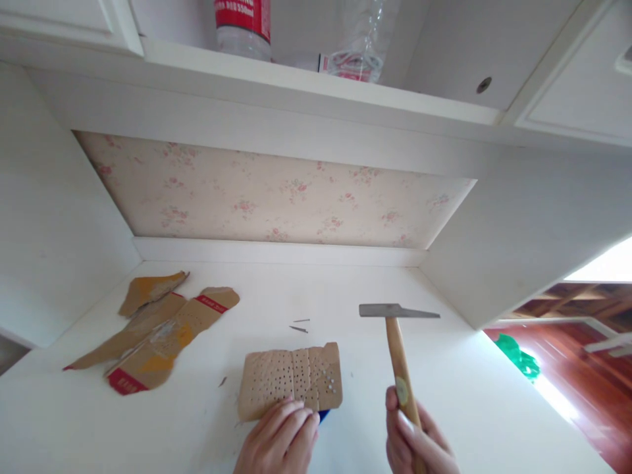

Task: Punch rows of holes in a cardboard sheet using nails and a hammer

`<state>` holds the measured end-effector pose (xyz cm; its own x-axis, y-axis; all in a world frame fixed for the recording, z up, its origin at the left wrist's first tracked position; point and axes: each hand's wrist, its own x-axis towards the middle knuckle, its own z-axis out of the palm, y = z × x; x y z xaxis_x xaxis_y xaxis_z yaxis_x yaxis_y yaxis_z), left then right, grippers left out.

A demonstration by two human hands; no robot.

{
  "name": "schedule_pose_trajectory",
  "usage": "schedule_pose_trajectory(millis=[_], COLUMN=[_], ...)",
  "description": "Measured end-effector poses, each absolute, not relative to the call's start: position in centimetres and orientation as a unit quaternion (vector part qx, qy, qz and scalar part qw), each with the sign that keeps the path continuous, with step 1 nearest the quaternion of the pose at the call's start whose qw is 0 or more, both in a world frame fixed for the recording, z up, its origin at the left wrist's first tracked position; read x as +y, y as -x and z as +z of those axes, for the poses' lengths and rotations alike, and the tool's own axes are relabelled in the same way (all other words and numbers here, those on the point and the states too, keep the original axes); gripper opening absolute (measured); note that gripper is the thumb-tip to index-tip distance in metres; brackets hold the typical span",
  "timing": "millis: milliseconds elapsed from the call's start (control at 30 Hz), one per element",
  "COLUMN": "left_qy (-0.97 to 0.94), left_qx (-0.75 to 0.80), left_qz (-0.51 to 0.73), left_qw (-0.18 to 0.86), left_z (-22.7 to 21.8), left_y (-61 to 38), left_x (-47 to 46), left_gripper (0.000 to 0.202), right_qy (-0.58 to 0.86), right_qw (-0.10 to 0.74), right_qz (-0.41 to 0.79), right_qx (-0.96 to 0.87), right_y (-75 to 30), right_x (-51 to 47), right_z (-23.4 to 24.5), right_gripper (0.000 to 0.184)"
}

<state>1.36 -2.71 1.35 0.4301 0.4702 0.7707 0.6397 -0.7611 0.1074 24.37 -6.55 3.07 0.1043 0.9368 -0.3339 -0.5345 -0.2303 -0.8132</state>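
Observation:
My right hand (417,441) is wrapped round the wooden handle of a hammer (397,342). Its grey metal head is raised above the white desk (444,382), to the right of a cardboard piece (289,378) full of small holes. Several nail heads show near that piece's right edge. My left hand (279,438) lies flat on the near edge of the cardboard, fingers stretched out together, pressing it down. Something blue peeks out from under the cardboard beside my fingers. Two loose nails (299,324) lie on the desk just behind the cardboard.
Torn cardboard scraps (153,332) with red print lie at the left of the desk. A floral back panel (276,197) closes the alcove. Plastic bottles (244,26) stand on the shelf above. To the right the desk ends above a red-brown wooden floor (582,382).

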Motion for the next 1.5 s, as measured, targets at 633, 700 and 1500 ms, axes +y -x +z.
schedule_pose_trajectory(millis=[633,700,1500], left_qy=[0.828,0.835,0.898], left_qx=[-0.492,-0.532,-0.368], left_qz=[-0.268,-0.140,0.232], left_qw=[-0.016,-0.007,-0.064], left_z=[7.1,8.4,2.1], left_y=[3.5,2.9,-5.5], left_x=[1.9,4.6,19.2], left_gripper=[0.033,0.042,0.030], right_qy=[0.255,0.262,0.319], right_qw=[0.585,0.569,0.559], right_qz=[0.743,0.751,0.737], right_qx=[-0.203,-0.208,-0.206], right_y=[-24.8,-24.6,-25.3], right_x=[5.0,5.2,6.0], right_z=[-2.8,-3.5,-4.4], right_gripper=[0.019,0.020,0.029])
